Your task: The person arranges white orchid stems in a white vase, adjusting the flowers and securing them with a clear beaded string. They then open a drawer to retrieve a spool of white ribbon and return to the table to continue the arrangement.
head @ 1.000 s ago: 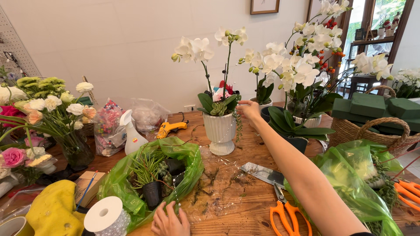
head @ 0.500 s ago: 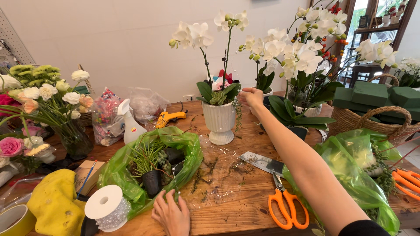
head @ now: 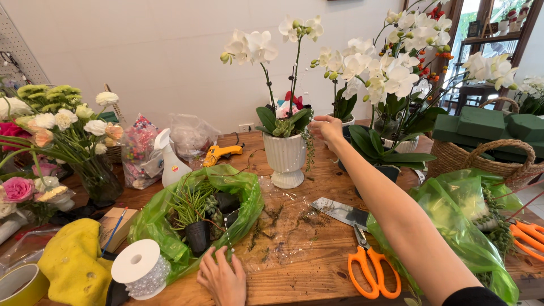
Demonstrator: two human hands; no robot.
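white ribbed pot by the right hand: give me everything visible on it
The white ribbed pot is a footed vase with vertical flutes, looking like glazed ceramic. It stands upright on the wooden table, just behind a crinkled clear plastic sheet. It holds a white orchid with broad green leaves, small succulents and a trailing green strand down its right side. The right hand is at the rim's right edge, among the foliage; contact with the pot itself is unclear.
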